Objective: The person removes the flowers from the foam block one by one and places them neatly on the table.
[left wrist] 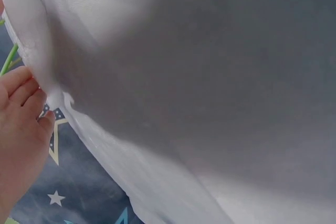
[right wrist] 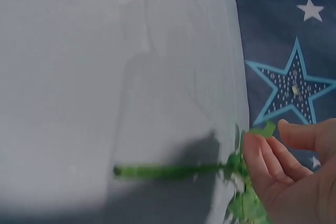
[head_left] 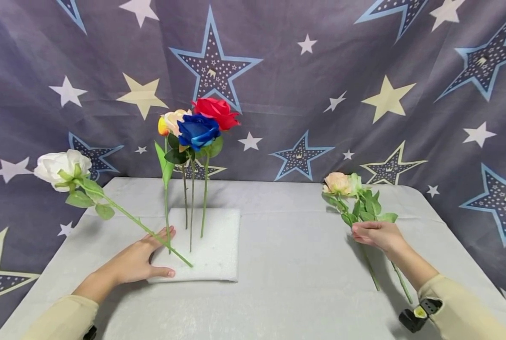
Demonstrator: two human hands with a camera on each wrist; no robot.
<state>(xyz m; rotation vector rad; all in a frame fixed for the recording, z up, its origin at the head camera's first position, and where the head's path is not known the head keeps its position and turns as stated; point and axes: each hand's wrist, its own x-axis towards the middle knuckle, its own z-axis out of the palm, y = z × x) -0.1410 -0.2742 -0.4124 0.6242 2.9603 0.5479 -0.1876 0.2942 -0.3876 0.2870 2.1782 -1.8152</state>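
Observation:
My left hand rests on the left edge of a white foam block, its thumb and fingers spread; the left wrist view shows only part of this hand. A white artificial flower leans left, its stem crossing over those fingers to the foam. Upright on the foam stand a blue rose, a red rose, a cream flower and a yellow-orange tulip. My right hand is over the stems of a peach flower and a pale green flower. Its thumb and fingers stay apart in the right wrist view.
A pale grey cloth covers the table. Behind it hangs a dark curtain with a star print. A small black device sits at the right sleeve.

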